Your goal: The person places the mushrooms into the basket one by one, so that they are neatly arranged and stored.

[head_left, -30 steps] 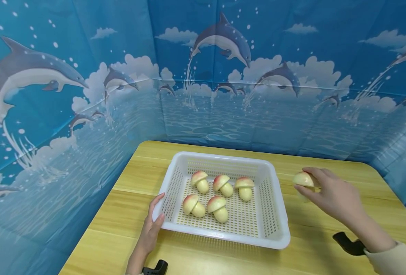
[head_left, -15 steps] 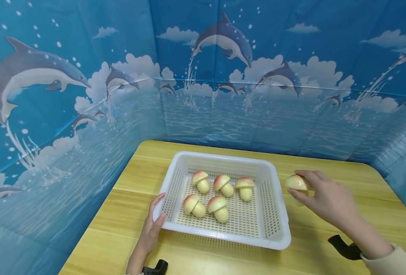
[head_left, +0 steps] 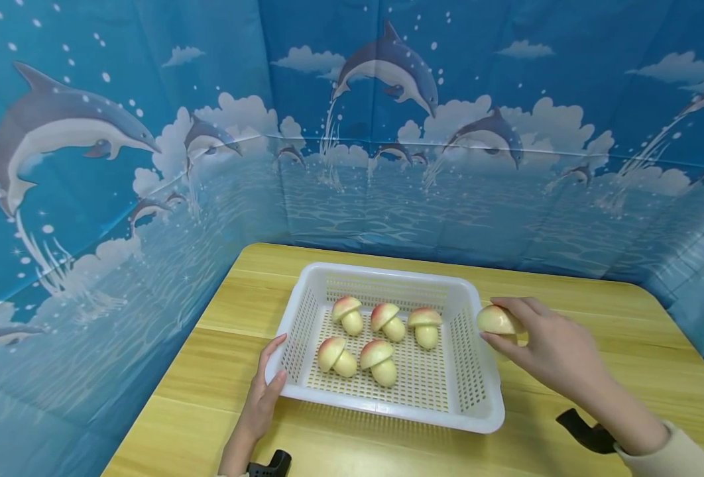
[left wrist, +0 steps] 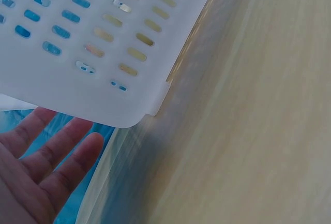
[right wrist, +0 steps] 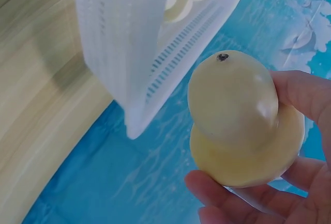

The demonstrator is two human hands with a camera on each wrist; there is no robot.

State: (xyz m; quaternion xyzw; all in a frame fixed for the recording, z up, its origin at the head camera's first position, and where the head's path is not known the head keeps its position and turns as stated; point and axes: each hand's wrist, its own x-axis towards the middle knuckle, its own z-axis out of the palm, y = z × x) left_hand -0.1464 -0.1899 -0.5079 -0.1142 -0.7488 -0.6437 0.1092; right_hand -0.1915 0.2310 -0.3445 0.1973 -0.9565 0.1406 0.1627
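Note:
My right hand pinches a toy mushroom just outside the right rim of a white plastic basket. In the right wrist view, that mushroom shows its pale rounded stem with a dark spot, and the wider cap lies behind it, held by the fingers. My left hand holds the basket's left rim near the front corner, thumb and forefinger lapping over it. From the left wrist, other fingers of the hand look nearly straight beneath the rim. Inside stand or lean several similar mushrooms with pink-tinged caps.
The basket, with slotted walls, rests on a wood-grain table. Behind and to the left hangs a blue curtain printed with dolphins. A black wrist mount is on the right wrist, and another black mount is on the left.
My right hand has carried the toy mushroom leftward, from over the table at the right to beside the basket's right rim. The left hand and basket have stayed in place.

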